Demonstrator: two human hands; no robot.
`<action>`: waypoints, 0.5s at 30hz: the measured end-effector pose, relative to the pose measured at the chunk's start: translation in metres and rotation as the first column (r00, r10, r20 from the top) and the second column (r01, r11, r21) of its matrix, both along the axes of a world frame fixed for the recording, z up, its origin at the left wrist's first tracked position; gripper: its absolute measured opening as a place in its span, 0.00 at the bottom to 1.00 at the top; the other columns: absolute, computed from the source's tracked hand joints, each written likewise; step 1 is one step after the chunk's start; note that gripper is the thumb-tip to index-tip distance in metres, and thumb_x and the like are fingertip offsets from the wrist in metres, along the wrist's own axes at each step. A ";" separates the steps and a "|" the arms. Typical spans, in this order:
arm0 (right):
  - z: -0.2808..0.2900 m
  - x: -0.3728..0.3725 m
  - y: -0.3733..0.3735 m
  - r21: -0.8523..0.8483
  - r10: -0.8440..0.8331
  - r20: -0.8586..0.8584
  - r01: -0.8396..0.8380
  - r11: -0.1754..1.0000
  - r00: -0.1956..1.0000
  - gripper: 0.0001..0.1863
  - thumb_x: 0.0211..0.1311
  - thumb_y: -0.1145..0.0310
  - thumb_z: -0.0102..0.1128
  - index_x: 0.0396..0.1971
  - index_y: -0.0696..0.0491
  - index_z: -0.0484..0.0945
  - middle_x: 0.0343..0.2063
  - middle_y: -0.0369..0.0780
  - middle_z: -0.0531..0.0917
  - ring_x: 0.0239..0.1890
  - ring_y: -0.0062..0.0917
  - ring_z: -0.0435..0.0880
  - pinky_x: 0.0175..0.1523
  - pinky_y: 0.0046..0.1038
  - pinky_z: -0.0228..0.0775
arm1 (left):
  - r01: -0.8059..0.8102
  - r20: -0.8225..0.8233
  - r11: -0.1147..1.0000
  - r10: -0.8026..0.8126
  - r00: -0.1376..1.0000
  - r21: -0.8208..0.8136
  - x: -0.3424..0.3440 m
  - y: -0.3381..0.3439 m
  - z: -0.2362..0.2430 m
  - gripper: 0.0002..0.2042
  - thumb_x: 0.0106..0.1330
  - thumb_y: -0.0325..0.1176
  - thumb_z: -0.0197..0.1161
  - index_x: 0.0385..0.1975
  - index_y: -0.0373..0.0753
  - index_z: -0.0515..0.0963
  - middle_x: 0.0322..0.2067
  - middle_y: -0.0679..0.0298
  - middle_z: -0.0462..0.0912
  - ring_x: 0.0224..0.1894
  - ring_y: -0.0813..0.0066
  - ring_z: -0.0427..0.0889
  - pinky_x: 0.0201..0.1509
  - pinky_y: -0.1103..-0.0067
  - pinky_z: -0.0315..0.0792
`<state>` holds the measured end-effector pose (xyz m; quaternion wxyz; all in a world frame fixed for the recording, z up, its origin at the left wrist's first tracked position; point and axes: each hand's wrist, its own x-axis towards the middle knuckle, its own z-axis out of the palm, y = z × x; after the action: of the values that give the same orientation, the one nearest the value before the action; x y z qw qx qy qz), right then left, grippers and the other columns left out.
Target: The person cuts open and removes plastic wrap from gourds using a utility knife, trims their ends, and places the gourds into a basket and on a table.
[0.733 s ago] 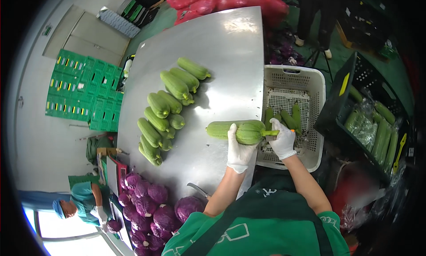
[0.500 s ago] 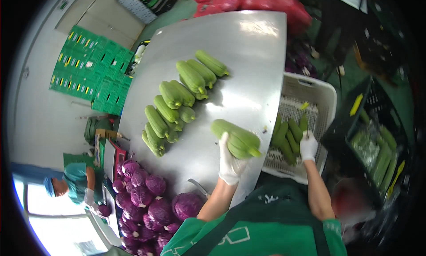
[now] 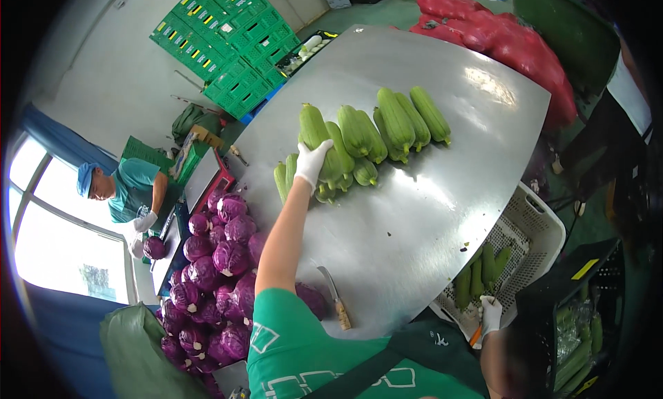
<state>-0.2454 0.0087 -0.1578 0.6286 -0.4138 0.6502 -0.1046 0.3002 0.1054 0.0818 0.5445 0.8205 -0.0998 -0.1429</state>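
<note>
My left hand (image 3: pixel 313 163), in a white glove, reaches far across the steel table and grips a pale green squash (image 3: pixel 314 122) on the piled row. The fingers wrap its side and hide part of it. More squashes (image 3: pixel 397 119) lie side by side to the right of it. Down by the white crate (image 3: pixel 550 223), my gloved right hand (image 3: pixel 491 313) is closed around a slim tool with an orange handle (image 3: pixel 475 335); its other end is hard to make out. Darker green squashes (image 3: pixel 487 268) lie in that crate, just beyond the right hand.
A curved knife (image 3: pixel 335 299) with a wooden handle lies on the steel table (image 3: pixel 387 274). Purple cabbages (image 3: pixel 204 274) are heaped at left, near a co-worker (image 3: pixel 135 192) handling one. A black crate (image 3: pixel 552 295) of wrapped vegetables stands right; red sacks (image 3: pixel 497 40) lie behind.
My left hand has carried the squash from the table's near edge left and away to the row. My view has turned left. The right hand stays by the white crate.
</note>
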 end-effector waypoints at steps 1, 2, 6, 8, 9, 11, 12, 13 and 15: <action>0.002 0.010 0.002 0.030 0.029 0.035 -0.030 0.999 0.999 0.04 0.63 0.68 0.56 0.33 0.51 0.77 0.14 0.32 0.73 0.13 0.17 0.68 0.18 0.22 0.57 | -0.034 -0.011 0.993 0.035 0.999 0.110 0.043 0.012 -0.010 0.40 0.51 0.47 0.69 0.59 0.33 0.59 0.52 0.46 0.72 0.48 0.58 0.79 0.51 0.70 0.75; 0.002 0.012 0.003 0.061 0.032 0.044 -0.034 0.998 0.999 0.04 0.63 0.69 0.55 0.34 0.51 0.77 0.16 0.32 0.74 0.14 0.17 0.69 0.18 0.22 0.58 | -0.078 0.074 0.941 0.056 0.996 0.328 0.059 0.004 -0.018 0.40 0.50 0.52 0.67 0.59 0.32 0.61 0.52 0.46 0.72 0.49 0.56 0.79 0.53 0.68 0.73; 0.000 -0.002 0.005 0.023 -0.055 0.143 0.052 0.998 0.988 0.07 0.59 0.74 0.57 0.38 0.54 0.76 0.19 0.33 0.74 0.17 0.17 0.70 0.22 0.20 0.61 | -0.244 0.343 0.531 -0.094 0.935 0.811 0.084 -0.035 -0.026 0.43 0.51 0.65 0.58 0.58 0.32 0.68 0.53 0.44 0.73 0.52 0.52 0.77 0.59 0.68 0.68; 0.018 -0.010 0.007 0.002 -0.118 0.144 0.119 0.993 0.983 0.08 0.58 0.75 0.57 0.38 0.54 0.77 0.20 0.33 0.74 0.18 0.17 0.70 0.23 0.20 0.62 | 0.075 0.071 0.424 -0.319 0.945 0.902 0.105 -0.039 -0.019 0.41 0.54 0.71 0.49 0.51 0.37 0.77 0.51 0.47 0.77 0.57 0.56 0.74 0.61 0.69 0.66; 0.027 -0.015 0.007 -0.018 -0.152 0.165 0.157 0.987 0.974 0.09 0.57 0.76 0.57 0.39 0.55 0.78 0.20 0.32 0.75 0.19 0.17 0.71 0.24 0.20 0.62 | 0.138 0.078 0.493 -0.392 0.917 0.859 0.116 -0.028 -0.019 0.40 0.54 0.72 0.47 0.50 0.40 0.78 0.51 0.48 0.78 0.58 0.55 0.74 0.61 0.68 0.65; 0.007 -0.049 0.006 -0.062 -0.130 0.208 0.145 0.987 0.969 0.09 0.56 0.75 0.59 0.38 0.54 0.80 0.23 0.33 0.77 0.22 0.17 0.72 0.26 0.20 0.64 | 0.118 0.070 0.380 -0.445 0.893 0.917 0.113 -0.033 -0.009 0.40 0.55 0.73 0.45 0.50 0.40 0.78 0.48 0.46 0.79 0.56 0.51 0.75 0.59 0.67 0.68; 0.007 -0.048 0.009 -0.061 -0.243 0.194 0.259 0.964 0.950 0.08 0.57 0.72 0.61 0.37 0.53 0.81 0.26 0.35 0.79 0.24 0.17 0.74 0.28 0.20 0.66 | 0.093 0.120 0.374 -0.508 0.853 0.923 0.103 -0.030 -0.001 0.39 0.56 0.72 0.46 0.49 0.41 0.79 0.47 0.47 0.80 0.54 0.50 0.77 0.56 0.65 0.69; 0.029 -0.039 0.005 0.036 -0.290 0.257 0.290 0.956 0.922 0.10 0.62 0.67 0.60 0.42 0.53 0.80 0.30 0.36 0.81 0.28 0.18 0.78 0.33 0.20 0.70 | -0.006 0.227 0.374 -0.549 0.804 0.927 0.089 -0.032 0.007 0.37 0.57 0.69 0.49 0.49 0.40 0.79 0.44 0.48 0.82 0.51 0.50 0.78 0.55 0.64 0.70; 0.034 -0.042 0.002 -0.107 -0.214 0.393 0.276 0.955 0.894 0.14 0.70 0.64 0.49 0.51 0.53 0.74 0.31 0.38 0.81 0.28 0.18 0.80 0.37 0.20 0.73 | -0.089 0.377 0.421 -0.677 0.632 0.903 0.087 -0.043 0.010 0.32 0.59 0.58 0.57 0.56 0.39 0.73 0.44 0.47 0.80 0.49 0.47 0.77 0.54 0.59 0.70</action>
<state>-0.2875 0.0111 -0.1243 0.6882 -0.3496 0.5535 -0.3128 0.3872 0.0627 0.0918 -0.0683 0.9245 -0.3718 0.0492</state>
